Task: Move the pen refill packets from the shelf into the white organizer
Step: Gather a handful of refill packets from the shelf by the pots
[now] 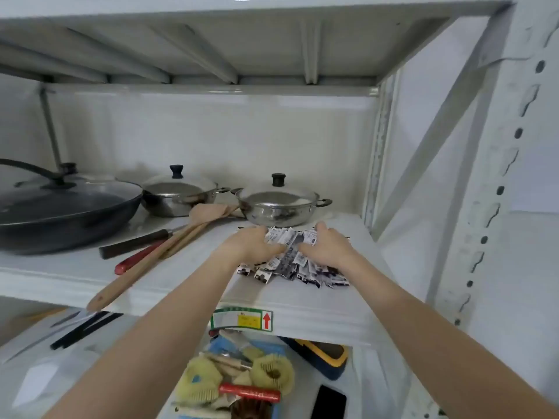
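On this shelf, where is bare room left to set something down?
Bare shelf shows in front of the packets and right of them toward the upright. Left half is crowded: wok, pots, wooden spatulas.

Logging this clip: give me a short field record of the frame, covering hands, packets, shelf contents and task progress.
left hand: on the left side of the packets, fingers curled into the pile
right hand: on the right side of the pile
packets: loose heap on the shelf, near its front edge
behind packets: lidded steel pot
left of packets: wooden spatulas, second pot, dark pan
organizer: not in view
progress: packets being gathered, none lifted yet
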